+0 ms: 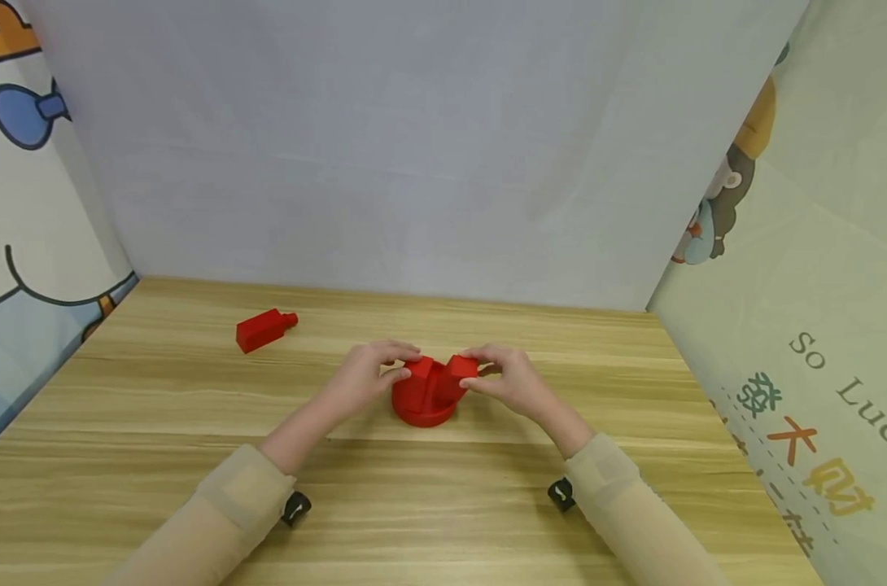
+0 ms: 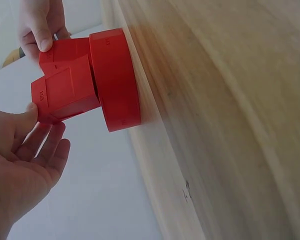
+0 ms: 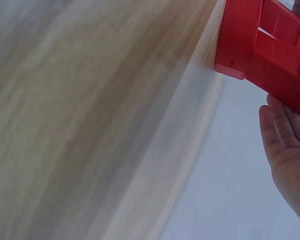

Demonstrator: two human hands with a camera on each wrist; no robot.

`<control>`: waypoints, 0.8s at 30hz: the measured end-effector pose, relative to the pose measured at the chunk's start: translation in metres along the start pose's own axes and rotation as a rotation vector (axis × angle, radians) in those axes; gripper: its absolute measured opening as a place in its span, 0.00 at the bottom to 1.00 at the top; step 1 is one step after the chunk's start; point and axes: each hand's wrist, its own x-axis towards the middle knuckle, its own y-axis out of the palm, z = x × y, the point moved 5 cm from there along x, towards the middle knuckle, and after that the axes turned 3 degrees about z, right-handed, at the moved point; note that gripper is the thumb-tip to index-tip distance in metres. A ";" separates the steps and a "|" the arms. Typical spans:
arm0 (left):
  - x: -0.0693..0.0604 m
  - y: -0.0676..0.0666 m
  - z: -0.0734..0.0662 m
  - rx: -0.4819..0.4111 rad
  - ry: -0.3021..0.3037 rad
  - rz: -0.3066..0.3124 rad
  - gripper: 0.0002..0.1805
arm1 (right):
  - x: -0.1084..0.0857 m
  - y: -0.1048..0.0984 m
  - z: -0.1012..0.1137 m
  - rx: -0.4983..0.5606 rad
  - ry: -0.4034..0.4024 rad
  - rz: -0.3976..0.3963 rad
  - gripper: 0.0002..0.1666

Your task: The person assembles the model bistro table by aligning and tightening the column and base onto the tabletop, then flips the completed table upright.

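A round red base (image 1: 424,419) stands on the wooden table, with two red blocks rising from it. My left hand (image 1: 359,376) pinches the top of the left block (image 1: 417,376) between thumb and fingers; the left wrist view shows this block (image 2: 70,87) tilted against the round base (image 2: 116,80). My right hand (image 1: 513,381) pinches the upper end of the right block (image 1: 458,377), which leans outward. In the right wrist view that block (image 3: 277,70) angles out of the base (image 3: 237,37), with the thumb and fingers of my right hand (image 3: 292,150) at its end.
A separate red block with a narrow knobbed end (image 1: 262,330) lies on the table (image 1: 194,407) at the back left. A pale cloth wall (image 1: 414,163) stands behind the table, with printed cloths on the left and right sides.
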 end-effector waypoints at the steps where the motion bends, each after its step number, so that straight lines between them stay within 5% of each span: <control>1: 0.000 0.000 0.000 -0.004 -0.003 0.002 0.15 | -0.001 -0.001 0.006 0.000 0.001 0.003 0.22; 6: -0.002 0.001 0.000 -0.008 -0.036 -0.034 0.18 | -0.005 -0.005 0.023 0.015 -0.001 0.005 0.21; 16: 0.001 0.011 0.004 -0.063 -0.301 -0.152 0.30 | -0.006 -0.005 0.023 0.019 0.002 0.002 0.21; 24: 0.005 0.016 0.002 -0.057 -0.299 -0.135 0.26 | -0.006 -0.006 0.028 -0.005 -0.004 0.001 0.21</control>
